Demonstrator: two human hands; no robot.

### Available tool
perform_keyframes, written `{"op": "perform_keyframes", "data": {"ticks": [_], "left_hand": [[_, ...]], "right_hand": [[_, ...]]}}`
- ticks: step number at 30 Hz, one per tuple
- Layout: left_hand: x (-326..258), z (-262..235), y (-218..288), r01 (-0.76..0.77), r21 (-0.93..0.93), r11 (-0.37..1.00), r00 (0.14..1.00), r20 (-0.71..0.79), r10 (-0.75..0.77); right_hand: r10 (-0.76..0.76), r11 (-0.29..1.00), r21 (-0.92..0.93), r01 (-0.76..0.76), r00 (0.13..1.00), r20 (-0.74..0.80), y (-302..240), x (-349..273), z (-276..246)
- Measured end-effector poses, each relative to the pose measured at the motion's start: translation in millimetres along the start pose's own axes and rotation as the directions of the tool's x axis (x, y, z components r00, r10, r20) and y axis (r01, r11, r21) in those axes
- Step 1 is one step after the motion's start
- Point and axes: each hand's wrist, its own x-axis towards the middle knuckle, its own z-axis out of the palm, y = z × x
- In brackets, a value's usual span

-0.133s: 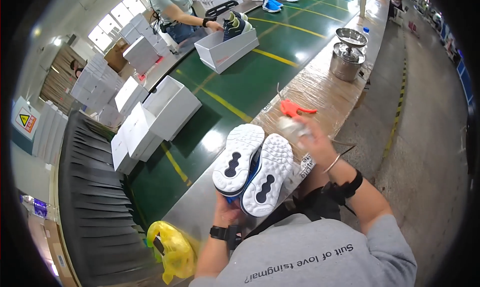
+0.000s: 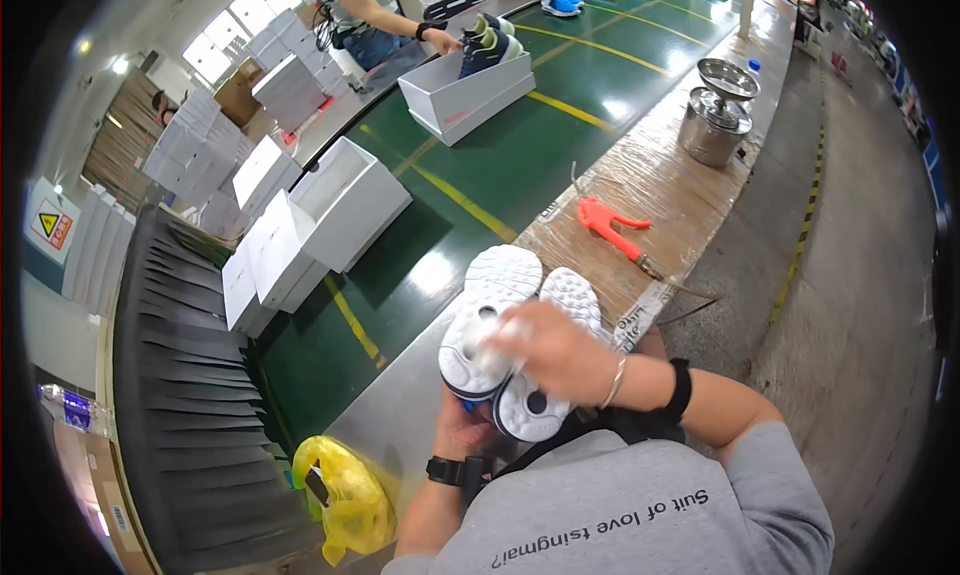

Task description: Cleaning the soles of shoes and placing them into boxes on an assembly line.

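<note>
A pair of blue sneakers rests soles up in front of me; the left shoe's white sole (image 2: 500, 272) and the right shoe's sole (image 2: 576, 297) face upward side by side. My left hand (image 2: 464, 427) is wrapped around them from below at the heel end, its fingers partly hidden. Over the soles, my right hand (image 2: 562, 349) pinches a crumpled white cloth (image 2: 498, 347), blurred by motion, against the left sole. Right hand and cloth cover the middle of both soles. Beyond them a red air blow gun (image 2: 612, 231) lies on the film-covered bench edge (image 2: 655, 190).
A steel canister with a dish on top (image 2: 716, 125) stands farther along the bench. On the green conveyor (image 2: 440, 225) are white shoeboxes (image 2: 345, 210). Across it, a co-worker's hand (image 2: 440, 41) reaches to dark shoes in a box (image 2: 470, 100). A yellow plastic bag (image 2: 350, 495) sits at near left.
My right hand has swung left with the white cloth, from beside the blow gun onto the soles. The blow gun's handle is now uncovered. The view has shifted slightly.
</note>
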Motion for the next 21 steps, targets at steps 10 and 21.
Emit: {"op": "perform_keyframes", "data": {"ticks": [10,21], "left_hand": [[-15.1,-2.2,-2.6,-0.109,0.128,0.986,0.985,-0.117,0.125],[-0.8,-21.6,0.2,0.01,-0.008,1.0,0.976,-0.219,-0.012]], "right_hand": [[0.624,0.78,-0.188,-0.597,0.762,0.174,178.8,56.2,43.1],[-0.215,0.968,0.184,0.171,0.943,0.253,39.1,71.8,51.6]]}}
